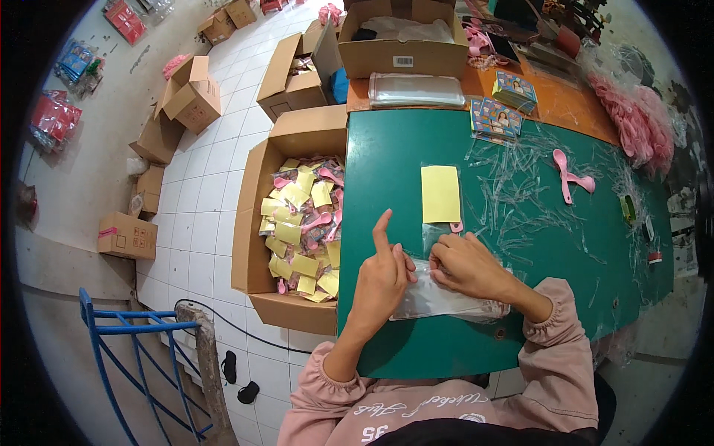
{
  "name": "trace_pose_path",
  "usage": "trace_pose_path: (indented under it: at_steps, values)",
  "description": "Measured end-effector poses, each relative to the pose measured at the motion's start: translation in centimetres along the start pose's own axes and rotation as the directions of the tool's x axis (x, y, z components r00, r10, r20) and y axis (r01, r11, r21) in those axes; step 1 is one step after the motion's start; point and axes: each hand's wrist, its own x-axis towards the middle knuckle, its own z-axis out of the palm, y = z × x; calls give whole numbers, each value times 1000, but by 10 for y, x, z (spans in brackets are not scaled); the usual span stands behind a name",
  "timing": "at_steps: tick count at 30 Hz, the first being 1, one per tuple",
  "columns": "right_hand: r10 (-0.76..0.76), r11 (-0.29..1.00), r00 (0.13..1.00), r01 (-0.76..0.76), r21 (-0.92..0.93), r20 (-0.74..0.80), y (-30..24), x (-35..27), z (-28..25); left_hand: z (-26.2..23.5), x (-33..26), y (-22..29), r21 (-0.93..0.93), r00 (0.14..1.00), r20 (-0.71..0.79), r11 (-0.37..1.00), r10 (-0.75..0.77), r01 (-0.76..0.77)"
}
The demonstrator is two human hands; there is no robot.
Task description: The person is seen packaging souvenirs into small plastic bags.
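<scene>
A stack of clear plastic bags (454,301) lies on the green table close to me. My right hand (468,262) is over its far edge, fingers curled and pinching a clear bag. Beside the stack's left end is my left hand (383,281), its index finger stretched upward while the thumb and other fingers press together; what they hold, if anything, is hidden. Just beyond my hands a packed clear bag with a yellow card (441,195) lies flat, and a bit of a pink spoon (456,227) shows at its lower end.
Left of the green table (387,149), an open carton (249,223) holds many packed bags with yellow cards and pink spoons. Plastic strips (513,193) and two pink spoons (569,178) lie at right. Printed card stacks (497,119) and a box (398,63) stand farther back.
</scene>
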Motion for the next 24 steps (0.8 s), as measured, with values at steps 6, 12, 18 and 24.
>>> trace_pose_path:
  at_steps: [6,12,18,24]
  values:
    - [10,1000,1000,-10,4,-24,-2,2,-5,-1,1,-6,35,999,47,999,17,-18]
    - [-68,997,990,70,11,-127,-1,3,6,0,3,-7,-37,999,-3,999,40,-40]
    - [-102,995,989,100,-31,-111,1,6,14,-2,6,-11,33,998,-1,997,63,-63]
    - [-176,982,960,157,-103,-219,-8,7,6,-6,7,-8,-108,1000,21,994,-9,12]
